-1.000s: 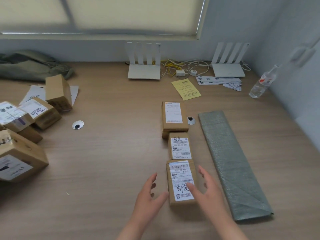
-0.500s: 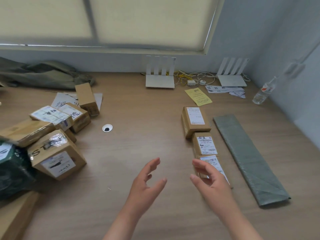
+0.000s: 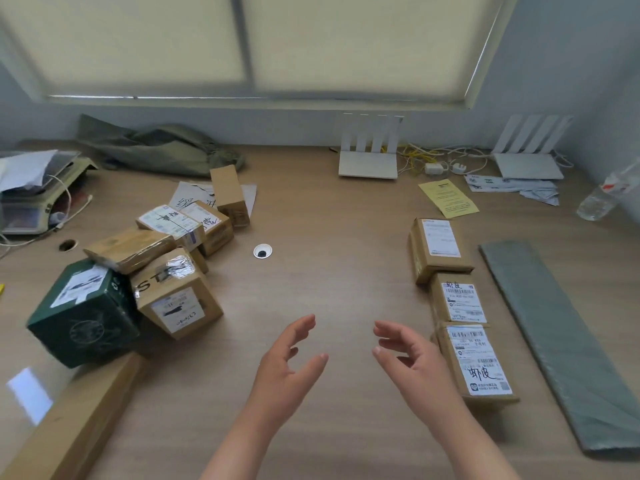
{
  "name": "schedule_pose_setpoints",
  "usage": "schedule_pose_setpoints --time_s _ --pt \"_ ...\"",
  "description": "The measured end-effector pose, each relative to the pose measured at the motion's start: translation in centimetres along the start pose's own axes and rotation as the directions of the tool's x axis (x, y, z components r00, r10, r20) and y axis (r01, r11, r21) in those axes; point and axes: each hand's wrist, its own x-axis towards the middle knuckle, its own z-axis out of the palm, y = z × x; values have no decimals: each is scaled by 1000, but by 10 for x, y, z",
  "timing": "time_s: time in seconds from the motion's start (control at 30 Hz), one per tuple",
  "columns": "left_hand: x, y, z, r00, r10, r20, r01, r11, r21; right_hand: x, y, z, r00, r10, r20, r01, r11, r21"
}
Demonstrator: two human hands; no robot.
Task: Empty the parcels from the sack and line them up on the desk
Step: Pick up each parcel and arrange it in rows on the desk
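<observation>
Your left hand (image 3: 287, 368) and right hand (image 3: 412, 362) hover palm to palm above the desk (image 3: 329, 237) at 6 o'clock, fingers spread and curled, gripping nothing.

Hidden or cut off:
- The long cardboard box (image 3: 69, 424) at 8 o'clock runs out of the frame at the bottom left; its full length cannot be told.
- The green box (image 3: 83, 313) at 9 o'clock leans in the heap; its label print is unreadable.
- The taped parcel (image 3: 176, 292) touches the green box and covers the foot of the parcels behind it. How many lie in the heap (image 3: 173, 233) at 10 o'clock cannot be told.
- The sack (image 3: 156, 147) lies crumpled at 11 o'clock against the wall; its mouth does not show.
- The folded grey sheet (image 3: 568, 341) at 3 o'clock is cut off at the lower right edge.

Edges and open room:
- Three labelled parcels stand end to end at 2 to 4 o'clock: far parcel (image 3: 438, 247), middle parcel (image 3: 459, 299), near parcel (image 3: 478, 362). Your right hand is just beside the near parcel.
- The desk centre is bare from the grommet (image 3: 262, 251) down to your hands.
</observation>
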Motion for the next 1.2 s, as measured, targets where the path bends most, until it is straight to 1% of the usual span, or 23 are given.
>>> schedule_pose_setpoints --time_s 0.2,0.33,0.43,0.63,0.73,0.83,0.9,1.03,1.13,1.2 --pt "5 -16 -38 996 -22 -83 22 1000 -5 11 -11 47 997 -10 76 10 1000 -3" --pt "11 -31 -76 995 -29 -98 28 1000 -9 21 -24 85 997 -14 82 16 1000 -24" --pt "16 -40 -117 994 -29 -108 32 999 24 25 -36 126 997 -6 73 8 1000 -26" --pt "34 -60 -218 982 -55 -182 62 997 33 42 -65 220 992 11 123 -3 998 -65" --pt "44 -68 -252 980 -66 -188 79 995 65 58 -78 257 993 20 120 -10 996 -84" --pt "53 -78 -268 983 -52 -176 73 991 115 74 -86 287 993 35 116 -23 994 -106" --pt "55 -83 -272 983 -72 -170 91 991 103 84 -87 302 992 56 114 -41 990 -133" --pt "59 -92 -268 975 -185 -124 184 983 -16 98 -84 324 983 127 130 -101 977 -186" --pt "62 -103 -261 965 -253 -63 253 967 -20 101 -78 335 974 168 155 -140 974 -177" --pt "63 -107 -259 953 -298 -57 297 955 -18 99 -74 339 973 160 165 -136 980 -148"
